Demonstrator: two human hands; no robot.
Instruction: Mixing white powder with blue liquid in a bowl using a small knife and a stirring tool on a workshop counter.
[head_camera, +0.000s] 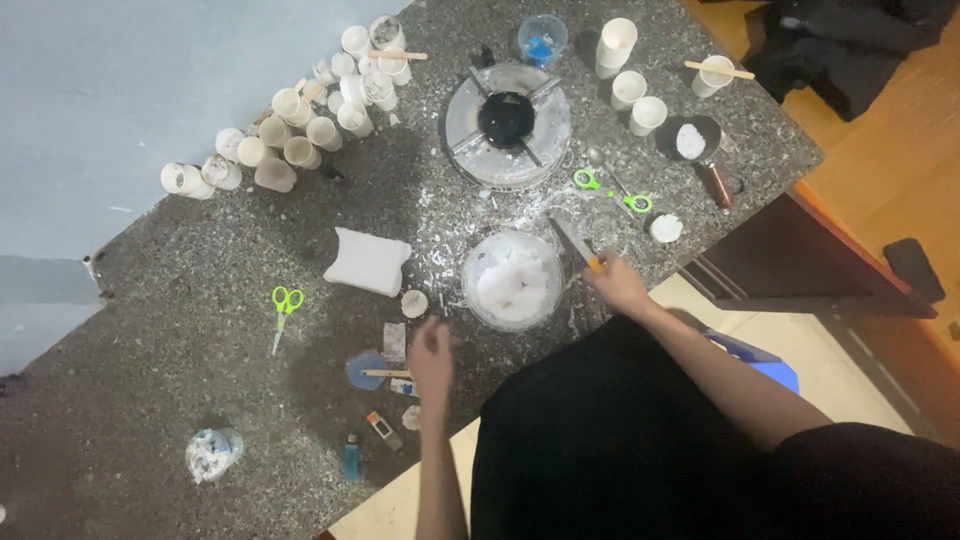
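Our right hand (618, 283) grips a flat-bladed knife with a yellow handle (577, 243) beside the clear glass bowl of white flakes (512, 280), while our left hand (432, 362), blurred, hovers half-open over a wooden stick (385, 374). Round about we see green scissors (285, 303), a white block (367, 261) and crowded pale cups (290, 125) on the speckled grey tabletop (170, 370); small items near the edge are hard to make out

Setting, seen from above. Work surface: dark speckled stone counter (200, 330), flecked with white scraps, running up and away from the grip. Wall: pale blue-grey (120, 90), meeting the counter's far edge, up and to the left of the grip. Floor: warm orange wood (880, 150) to the right of the grip, cream tiles (770, 320) nearer. Dark cloth heap (850, 45) far upper right. Blue stool (760, 360) just right. Light dim, even.
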